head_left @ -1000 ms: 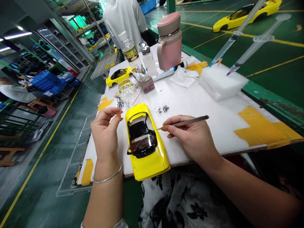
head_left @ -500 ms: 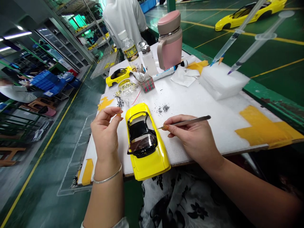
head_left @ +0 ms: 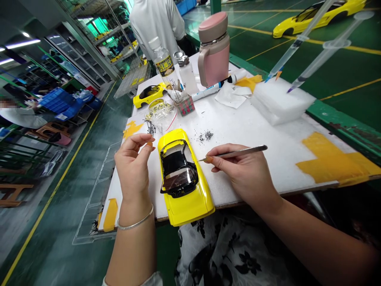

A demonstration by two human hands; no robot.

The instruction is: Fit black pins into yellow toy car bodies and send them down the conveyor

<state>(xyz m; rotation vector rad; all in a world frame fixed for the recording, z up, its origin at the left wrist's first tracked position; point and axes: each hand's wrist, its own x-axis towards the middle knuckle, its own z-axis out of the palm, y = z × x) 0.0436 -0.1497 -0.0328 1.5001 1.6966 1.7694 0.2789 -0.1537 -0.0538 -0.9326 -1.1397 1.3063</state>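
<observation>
Almost nothing has just changed: both hands hold their pose, and the work on the yellow car body (head_left: pixel 190 208) appears, as a judgement, to be in a pause or a moment of fine aiming, with no part seen to be added. Against the earlier frames, the whole scene sits slightly further right, most plainly the syringes (head_left: pixel 324 51) in the foam block (head_left: pixel 281 101) at the car's 2 o'clock; this looks like the head camera turning rather than things moving on the desk (head_left: pixel 268 135).

The car body lies at the middle of the desk's near side, its near end reaching over the front edge. A dark see-through piece (head_left: pixel 179 178) sits at its cabin opening, one corner jutting out toward 8 o'clock.

At the car's 3 o'clock, the right hand (head_left: pixel 238 169) pinches a slim metal tool (head_left: pixel 248 151), its tip just beside the car's flank; whether it touches cannot be told. At 9 o'clock, the left hand (head_left: pixel 133 165) is half curled, thumb near the fingertips, and whether something tiny lies between them is unclear. Black specks (head_left: pixel 207 136) lie scattered at 1 o'clock, a clear bag (head_left: pixel 162 115) at 11.
</observation>
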